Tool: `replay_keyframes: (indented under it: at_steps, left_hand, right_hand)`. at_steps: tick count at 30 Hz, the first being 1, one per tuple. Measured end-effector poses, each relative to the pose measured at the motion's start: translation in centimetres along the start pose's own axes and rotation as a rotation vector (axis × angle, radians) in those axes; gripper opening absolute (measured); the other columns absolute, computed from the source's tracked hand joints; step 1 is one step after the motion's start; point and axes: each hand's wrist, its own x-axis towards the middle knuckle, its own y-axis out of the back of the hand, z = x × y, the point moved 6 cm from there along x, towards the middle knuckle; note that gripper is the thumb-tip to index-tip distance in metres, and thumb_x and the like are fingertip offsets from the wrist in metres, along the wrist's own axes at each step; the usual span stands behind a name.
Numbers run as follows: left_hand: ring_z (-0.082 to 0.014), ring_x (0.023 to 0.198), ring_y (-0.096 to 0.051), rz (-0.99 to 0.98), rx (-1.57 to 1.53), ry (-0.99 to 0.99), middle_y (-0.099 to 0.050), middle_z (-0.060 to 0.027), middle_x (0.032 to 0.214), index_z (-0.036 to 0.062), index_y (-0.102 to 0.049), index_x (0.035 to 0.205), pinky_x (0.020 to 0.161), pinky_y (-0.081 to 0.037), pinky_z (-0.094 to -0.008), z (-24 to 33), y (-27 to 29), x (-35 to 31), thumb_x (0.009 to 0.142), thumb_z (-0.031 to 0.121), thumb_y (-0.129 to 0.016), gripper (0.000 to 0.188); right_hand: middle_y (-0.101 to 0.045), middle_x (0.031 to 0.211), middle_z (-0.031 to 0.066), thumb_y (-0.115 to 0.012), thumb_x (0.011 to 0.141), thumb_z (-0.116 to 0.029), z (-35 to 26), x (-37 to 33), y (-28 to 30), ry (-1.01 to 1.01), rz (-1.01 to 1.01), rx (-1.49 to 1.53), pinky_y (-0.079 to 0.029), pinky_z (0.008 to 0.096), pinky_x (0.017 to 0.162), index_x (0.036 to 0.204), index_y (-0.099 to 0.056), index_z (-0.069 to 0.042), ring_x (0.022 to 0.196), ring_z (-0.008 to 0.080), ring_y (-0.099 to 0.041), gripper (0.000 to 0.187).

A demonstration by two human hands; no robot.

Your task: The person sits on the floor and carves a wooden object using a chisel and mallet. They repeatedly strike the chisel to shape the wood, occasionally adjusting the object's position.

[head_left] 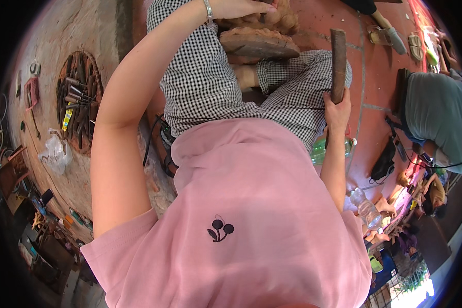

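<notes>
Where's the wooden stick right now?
In the head view, the wooden stick is at the upper right, gripped in the right hand, partly overlapping the checked trousers at the knee.

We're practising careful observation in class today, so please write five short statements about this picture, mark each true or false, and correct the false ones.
1. The right hand grips a wooden bar. True.
2. The left hand rests on the person's shirt. False: it is by the carved wooden piece, near the picture's top edge.
3. A silvery bracelet circles the left wrist. True.
4. The clear plastic bag lies on the person's right. False: it lies on the left, near the round basket of tools.
5. The trousers are plain black. False: they are black-and-white checked.
</notes>
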Motion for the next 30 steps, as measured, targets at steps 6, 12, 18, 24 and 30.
replay_keyframes:
  at_steps: [6,12,18,24,30]
  left_hand:
    - [-0.0227,0.075,-0.063,0.057,-0.079,0.089,-0.065,-0.0125,0.081,0.0023,-0.061,0.096,0.068,-0.052,-0.0338,-0.8,0.8,-1.3,0.082,0.016,-0.077,0.025]
    - [-0.0189,0.069,-0.064,0.125,0.036,0.010,-0.065,-0.0116,0.076,0.0018,-0.063,0.093,0.067,-0.054,-0.0320,0.2,1.4,-2.5,0.081,0.015,-0.077,0.023]
    - [-0.0222,0.068,-0.067,0.156,-0.032,0.025,-0.067,-0.0114,0.078,0.0031,-0.063,0.092,0.064,-0.054,-0.0326,0.8,1.2,-3.6,0.080,0.014,-0.078,0.022]
    - [-0.0297,0.073,-0.067,0.188,0.098,-0.153,-0.067,-0.0126,0.081,0.0045,-0.064,0.092,0.066,-0.053,-0.0350,1.8,0.5,-4.1,0.078,0.009,-0.077,0.020]
    - [-0.0298,0.090,-0.067,0.117,0.358,-0.351,-0.068,-0.0119,0.100,0.0058,-0.066,0.103,0.079,-0.055,-0.0371,0.7,-1.9,-5.7,0.075,0.015,-0.073,0.031]
  right_hand:
    - [-0.066,0.115,0.0178,-0.072,0.079,-0.021,-0.2,0.0,0.0,-0.003,-0.001,-0.038,-0.048,0.0419,0.092,0.128,-0.054,-0.006,0.109,0.0348,-0.063,0.054]
    - [-0.067,0.113,0.0180,-0.073,0.079,-0.020,0.2,0.1,0.0,0.029,-0.011,0.010,-0.048,0.0403,0.091,0.127,-0.055,-0.003,0.107,0.0340,-0.064,0.054]
    - [-0.067,0.111,0.0192,-0.075,0.077,-0.015,-4.5,0.5,2.4,0.272,0.060,-0.039,-0.051,0.0404,0.086,0.124,-0.056,-0.003,0.104,0.0352,-0.065,0.052]
    - [-0.066,0.109,0.0160,-0.072,0.071,-0.004,-15.3,-0.5,7.1,0.746,0.286,-0.166,-0.053,0.0390,0.082,0.121,-0.059,-0.006,0.098,0.0357,-0.066,0.052]
    - [-0.067,0.109,0.0104,-0.068,0.067,0.001,-20.5,-0.2,7.9,1.098,0.338,-0.502,-0.053,0.0396,0.082,0.121,-0.060,-0.011,0.099,0.0326,-0.066,0.056]
